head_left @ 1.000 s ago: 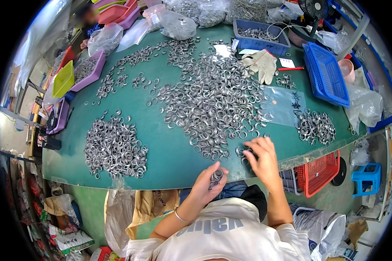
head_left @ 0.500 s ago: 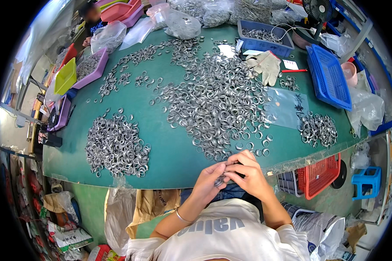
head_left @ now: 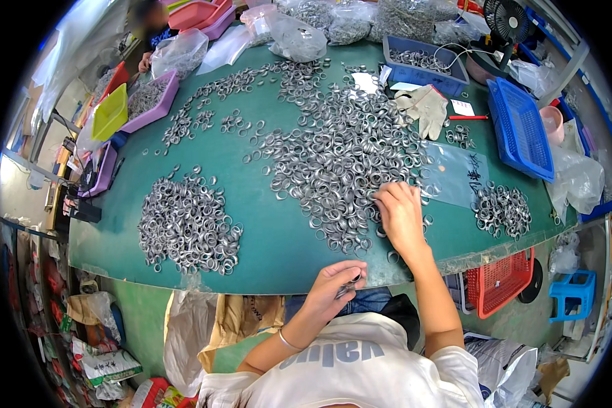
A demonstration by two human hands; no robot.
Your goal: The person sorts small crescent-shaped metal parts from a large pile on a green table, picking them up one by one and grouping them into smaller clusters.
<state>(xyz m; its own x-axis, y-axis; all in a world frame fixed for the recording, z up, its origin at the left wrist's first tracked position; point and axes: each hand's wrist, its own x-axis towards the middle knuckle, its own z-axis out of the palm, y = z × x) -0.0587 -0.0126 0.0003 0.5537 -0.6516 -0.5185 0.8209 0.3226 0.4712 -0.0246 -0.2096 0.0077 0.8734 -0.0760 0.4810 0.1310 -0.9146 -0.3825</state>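
Down at the near edge of the green surface (head_left: 279,238), the left hand (head_left: 333,285) is closed around a few metal rings (head_left: 350,284). The right hand (head_left: 398,214) lies spread, fingers loose, on the big ring pile (head_left: 340,156), gripping nothing visible.

A large green table (head_left: 265,238) fills the room's middle. A blue stool (head_left: 570,299) and a red basket (head_left: 500,282) stand on the floor at the right. Bags (head_left: 98,360) lie at the left. A black fan (head_left: 508,19) stands behind the table.
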